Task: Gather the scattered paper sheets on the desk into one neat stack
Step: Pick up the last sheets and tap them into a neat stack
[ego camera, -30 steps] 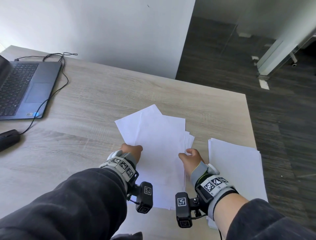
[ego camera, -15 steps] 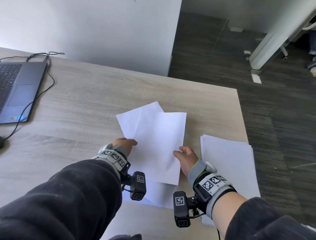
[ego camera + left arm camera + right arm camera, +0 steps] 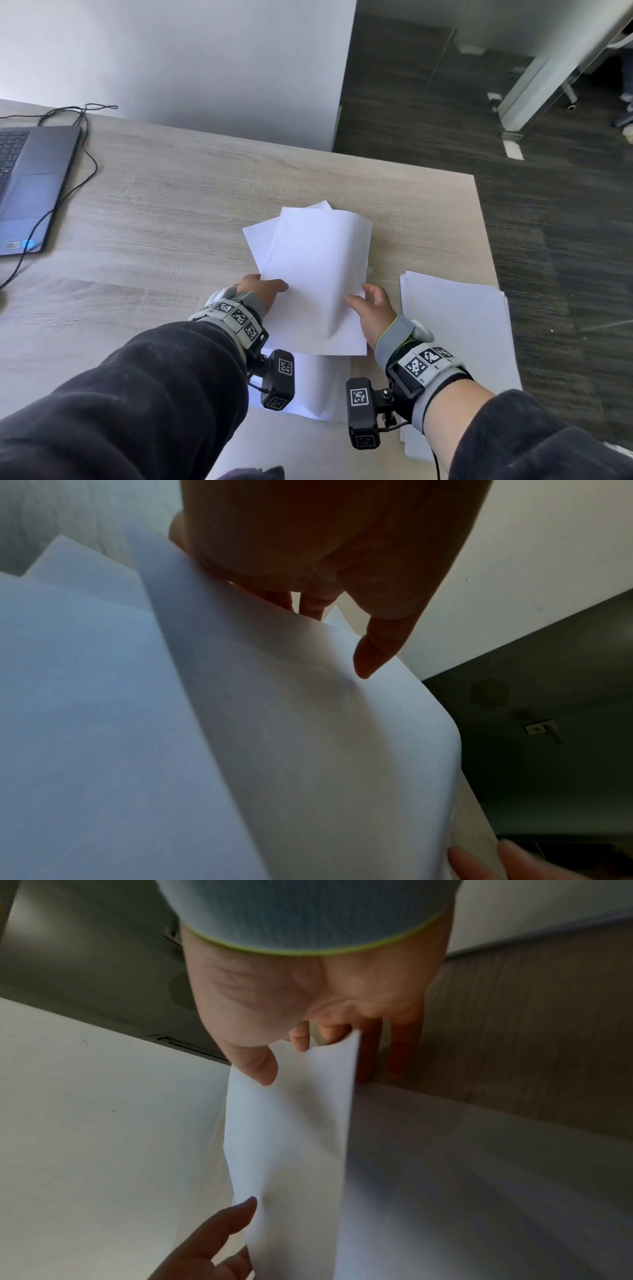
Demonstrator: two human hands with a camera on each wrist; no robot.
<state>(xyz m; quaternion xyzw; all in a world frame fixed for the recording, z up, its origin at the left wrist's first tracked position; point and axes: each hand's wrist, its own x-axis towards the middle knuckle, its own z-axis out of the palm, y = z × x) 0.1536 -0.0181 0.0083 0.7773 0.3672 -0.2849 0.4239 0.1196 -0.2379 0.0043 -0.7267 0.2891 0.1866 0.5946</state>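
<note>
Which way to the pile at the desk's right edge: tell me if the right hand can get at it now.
Probably yes: the pile lies right beside the right hand with nothing between, but its grip on the held sheets must be released first.

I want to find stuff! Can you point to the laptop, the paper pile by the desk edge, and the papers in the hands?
laptop (image 3: 34, 185): head view, on its palm rest.
paper pile (image 3: 455, 329): head view, on its top sheet.
held papers (image 3: 318, 267): head view, middle of the front sheet.
</note>
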